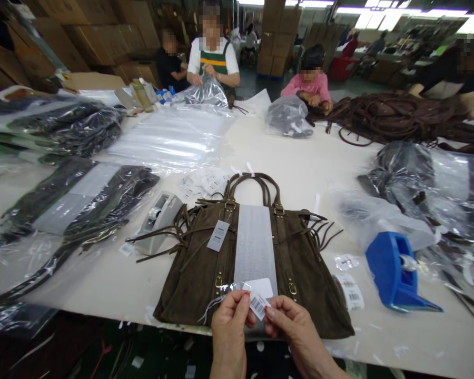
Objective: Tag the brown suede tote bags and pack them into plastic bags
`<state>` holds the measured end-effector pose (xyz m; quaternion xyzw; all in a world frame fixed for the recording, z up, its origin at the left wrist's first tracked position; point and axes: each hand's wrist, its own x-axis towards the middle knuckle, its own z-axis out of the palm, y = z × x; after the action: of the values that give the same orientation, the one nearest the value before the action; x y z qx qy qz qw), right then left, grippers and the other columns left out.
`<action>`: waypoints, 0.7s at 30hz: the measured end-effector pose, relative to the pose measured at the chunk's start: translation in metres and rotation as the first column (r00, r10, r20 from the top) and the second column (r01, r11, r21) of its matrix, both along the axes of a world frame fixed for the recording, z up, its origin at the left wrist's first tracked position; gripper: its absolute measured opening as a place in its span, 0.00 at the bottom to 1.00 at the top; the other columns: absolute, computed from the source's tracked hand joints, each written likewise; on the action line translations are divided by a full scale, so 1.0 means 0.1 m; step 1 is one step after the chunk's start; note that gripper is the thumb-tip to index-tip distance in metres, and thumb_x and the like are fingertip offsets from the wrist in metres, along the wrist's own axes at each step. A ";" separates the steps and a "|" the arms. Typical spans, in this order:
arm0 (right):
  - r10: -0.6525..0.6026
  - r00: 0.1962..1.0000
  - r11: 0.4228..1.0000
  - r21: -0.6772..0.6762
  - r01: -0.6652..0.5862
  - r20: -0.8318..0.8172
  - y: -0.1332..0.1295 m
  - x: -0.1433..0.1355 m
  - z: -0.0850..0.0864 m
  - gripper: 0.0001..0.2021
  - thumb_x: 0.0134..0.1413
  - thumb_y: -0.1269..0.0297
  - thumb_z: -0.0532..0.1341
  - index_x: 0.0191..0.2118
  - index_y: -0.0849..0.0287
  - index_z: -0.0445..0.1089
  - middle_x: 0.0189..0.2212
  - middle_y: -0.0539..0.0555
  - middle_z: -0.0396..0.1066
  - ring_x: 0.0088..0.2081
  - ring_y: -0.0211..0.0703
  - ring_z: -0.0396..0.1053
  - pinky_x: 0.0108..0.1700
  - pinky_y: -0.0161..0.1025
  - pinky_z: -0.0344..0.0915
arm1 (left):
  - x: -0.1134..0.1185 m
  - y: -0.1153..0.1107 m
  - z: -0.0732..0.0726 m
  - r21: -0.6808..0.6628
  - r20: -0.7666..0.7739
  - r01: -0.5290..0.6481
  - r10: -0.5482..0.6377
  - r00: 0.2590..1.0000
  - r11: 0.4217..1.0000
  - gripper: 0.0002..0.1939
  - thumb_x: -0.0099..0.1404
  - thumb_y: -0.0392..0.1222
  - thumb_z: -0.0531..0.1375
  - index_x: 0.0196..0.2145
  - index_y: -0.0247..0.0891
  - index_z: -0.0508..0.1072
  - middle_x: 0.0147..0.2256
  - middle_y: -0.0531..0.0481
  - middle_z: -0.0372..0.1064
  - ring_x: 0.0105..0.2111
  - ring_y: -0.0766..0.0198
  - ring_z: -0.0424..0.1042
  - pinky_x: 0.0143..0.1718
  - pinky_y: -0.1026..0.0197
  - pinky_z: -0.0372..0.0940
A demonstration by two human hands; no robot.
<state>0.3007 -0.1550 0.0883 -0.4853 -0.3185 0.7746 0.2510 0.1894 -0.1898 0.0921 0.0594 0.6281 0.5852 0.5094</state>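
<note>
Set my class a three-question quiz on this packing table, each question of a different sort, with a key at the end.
1. What do the left hand and right hand hold between their fingertips?
a) a gold buckle
b) a small barcode label
c) a roll of tape

2. True or false: the blue tape dispenser stands to the right of the brown bag.

3. Fill in: in the picture, the grey hang tag is to the ____ of the pale strip.

Key: 1 b; 2 true; 3 left

Matt, seemingly suede brown bag (300, 263)
</note>
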 end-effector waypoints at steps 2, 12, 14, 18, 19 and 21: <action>-0.018 1.000 1.000 -0.026 0.018 -0.005 0.00 0.01 -0.03 0.14 0.40 0.58 0.65 0.25 0.62 0.63 0.19 0.47 0.65 0.21 0.29 0.59 0.24 0.29 0.52 | -0.01 -0.01 -0.01 -0.004 -0.005 -0.002 0.002 1.000 1.000 0.10 0.52 0.45 0.59 0.28 0.34 0.69 0.13 0.58 0.60 0.17 0.73 0.57 0.22 0.69 0.54; 0.025 0.994 0.996 0.084 -0.034 0.102 0.04 0.00 -0.12 0.14 0.44 0.55 0.60 0.25 0.61 0.60 0.17 0.46 0.62 0.20 0.31 0.55 0.25 0.31 0.50 | -0.05 -0.01 -0.12 -0.042 -0.108 0.015 -0.020 0.994 0.999 0.13 0.53 0.47 0.58 0.29 0.33 0.70 0.15 0.56 0.63 0.18 0.71 0.59 0.22 0.68 0.56; 0.062 0.987 0.984 0.156 -0.086 0.151 0.11 0.05 -0.14 0.14 0.45 0.54 0.59 0.24 0.60 0.59 0.17 0.46 0.60 0.21 0.32 0.55 0.25 0.31 0.51 | -0.16 -0.02 -0.13 -0.069 -0.199 0.009 -0.023 0.980 0.998 0.13 0.55 0.48 0.56 0.30 0.34 0.69 0.18 0.54 0.64 0.19 0.70 0.61 0.22 0.67 0.57; 0.156 0.921 0.905 0.321 -0.278 0.357 0.40 0.21 -0.19 0.12 0.47 0.56 0.56 0.23 0.59 0.58 0.18 0.45 0.56 0.23 0.33 0.54 0.26 0.32 0.51 | -0.41 -0.11 -0.13 -0.058 -0.713 0.347 -0.282 0.642 0.936 0.09 0.58 0.43 0.52 0.30 0.37 0.69 0.31 0.47 0.70 0.33 0.61 0.67 0.34 0.60 0.63; 0.189 0.893 0.880 0.334 -0.339 0.408 0.48 0.24 -0.21 0.11 0.47 0.58 0.56 0.23 0.59 0.58 0.18 0.45 0.55 0.23 0.34 0.54 0.26 0.32 0.51 | -0.45 -0.14 -0.13 -0.082 -0.836 0.465 -0.315 0.450 0.881 0.08 0.58 0.40 0.52 0.29 0.37 0.69 0.35 0.45 0.70 0.37 0.59 0.67 0.38 0.57 0.63; 0.262 0.834 0.824 0.337 -0.455 0.486 0.60 0.25 -0.26 0.09 0.47 0.61 0.55 0.23 0.59 0.58 0.19 0.45 0.56 0.23 0.34 0.54 0.26 0.32 0.51 | -0.46 -0.19 -0.17 -0.184 -0.951 0.619 -0.296 0.083 0.763 0.07 0.58 0.34 0.51 0.30 0.37 0.69 0.42 0.45 0.68 0.42 0.56 0.65 0.42 0.53 0.62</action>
<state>0.3257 -0.0948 0.0623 -0.4997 -0.6183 0.5936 0.1255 0.1437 -0.2084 0.0748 0.6608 0.6616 0.3113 0.1697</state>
